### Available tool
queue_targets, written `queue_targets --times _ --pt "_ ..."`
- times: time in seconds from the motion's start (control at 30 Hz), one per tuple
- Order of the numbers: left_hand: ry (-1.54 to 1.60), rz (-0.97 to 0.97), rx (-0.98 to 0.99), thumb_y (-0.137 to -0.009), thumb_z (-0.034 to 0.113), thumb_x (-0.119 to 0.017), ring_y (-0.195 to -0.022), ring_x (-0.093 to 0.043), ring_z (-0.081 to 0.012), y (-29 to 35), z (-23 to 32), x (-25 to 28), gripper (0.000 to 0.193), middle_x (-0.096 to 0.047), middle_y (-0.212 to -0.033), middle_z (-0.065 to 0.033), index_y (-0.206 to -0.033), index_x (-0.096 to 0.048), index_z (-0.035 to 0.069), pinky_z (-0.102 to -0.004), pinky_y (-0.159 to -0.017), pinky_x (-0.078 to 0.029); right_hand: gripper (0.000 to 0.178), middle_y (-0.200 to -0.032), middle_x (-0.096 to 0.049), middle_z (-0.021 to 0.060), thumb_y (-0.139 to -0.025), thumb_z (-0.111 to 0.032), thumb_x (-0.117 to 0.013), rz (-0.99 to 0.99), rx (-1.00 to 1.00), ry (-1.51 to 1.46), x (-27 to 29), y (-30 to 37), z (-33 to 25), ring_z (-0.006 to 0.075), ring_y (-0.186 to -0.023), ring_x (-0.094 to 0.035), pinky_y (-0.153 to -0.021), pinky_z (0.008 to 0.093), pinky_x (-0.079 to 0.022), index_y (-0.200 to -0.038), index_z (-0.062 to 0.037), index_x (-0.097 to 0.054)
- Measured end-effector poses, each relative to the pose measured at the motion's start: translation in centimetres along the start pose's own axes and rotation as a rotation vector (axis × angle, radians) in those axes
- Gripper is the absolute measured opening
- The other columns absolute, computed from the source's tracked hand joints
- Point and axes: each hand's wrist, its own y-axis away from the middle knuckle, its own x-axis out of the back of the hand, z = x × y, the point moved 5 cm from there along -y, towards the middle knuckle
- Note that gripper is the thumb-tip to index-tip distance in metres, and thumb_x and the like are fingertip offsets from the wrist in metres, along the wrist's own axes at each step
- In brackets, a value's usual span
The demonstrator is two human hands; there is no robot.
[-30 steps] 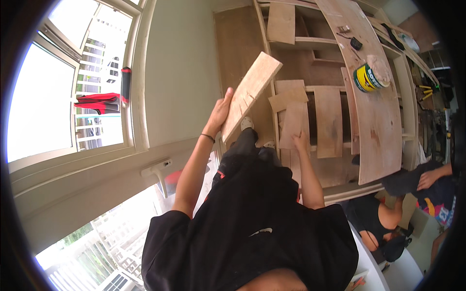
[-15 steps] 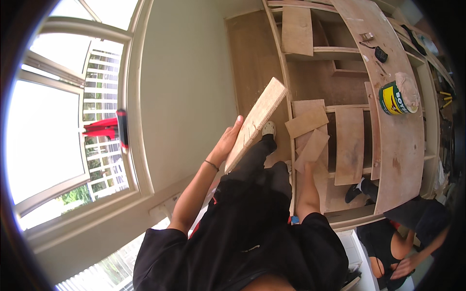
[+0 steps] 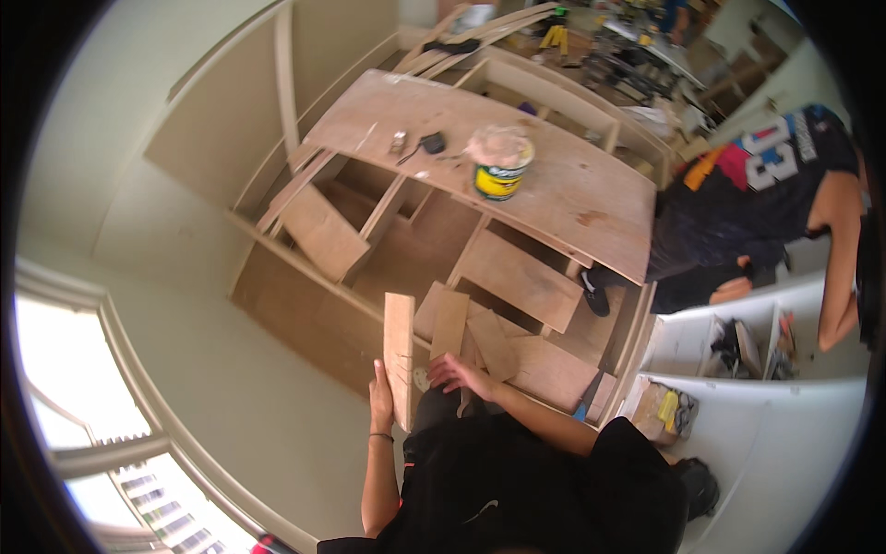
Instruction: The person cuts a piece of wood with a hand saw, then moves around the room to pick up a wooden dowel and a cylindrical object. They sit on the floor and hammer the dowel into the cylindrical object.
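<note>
My left hand [image 3: 379, 399] grips a short, thick wooden plank [image 3: 399, 355] by its left edge and holds it upright in front of me. Dark lines cross the plank's face. To the right of the plank hovers my right hand [image 3: 461, 374], fingers apart and nothing seen in them. Just beyond its fingertips lies a narrow plywood piece [image 3: 449, 323]. Another loose plywood piece [image 3: 493, 345] slants beside it, over a larger plywood sheet [image 3: 552, 371].
A long plywood panel [image 3: 572, 198] spans the wooden frame, bearing a filler tub [image 3: 499, 175] and a black tape measure [image 3: 432, 143]. Open compartments gape in the frame. A co-worker in a dark printed top [image 3: 738, 185] bends at the right, by white shelving [image 3: 757, 406]. The window [image 3: 65, 369] is lower left.
My view has swung right. My right hand has left the loose plywood pieces and come close to the plank. The plank stays in my left hand, now more upright.
</note>
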Motion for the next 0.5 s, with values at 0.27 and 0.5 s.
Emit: queue_targets --times 0.27,0.5 --pt "-0.491 -0.254 -0.143 -0.101 0.057 -0.034 -0.086 -0.063 -0.033 -1.5 2.0 -6.6 0.074 -0.064 -0.091 -0.0318 -0.099 -0.063 -0.011 -0.0421 -0.081 -0.048 0.047 -0.076 -0.064 0.0253 -0.095 -0.04 -0.053 0.555 0.282 0.739 -1.7 5.1 -6.4 0.0358 -0.073 -0.066 -0.067 0.0435 -0.048 -0.088 0.0045 -0.065" --pt "-0.418 -0.378 -0.359 -0.104 0.042 -0.032 -0.102 -0.06 -0.0441 -2.0 2.5 -11.3 0.054 -0.061 -0.109 -0.0349 -0.13 -0.054 0.0 -0.0468 -0.09 -0.045 0.057 -0.076 -0.065 0.0248 -0.094 -0.051 -0.049 0.592 0.372 0.868 -1.9 7.4 -6.0 0.0423 -0.075 -0.065 -0.069 0.0494 -0.049 -0.087 0.0028 -0.066"
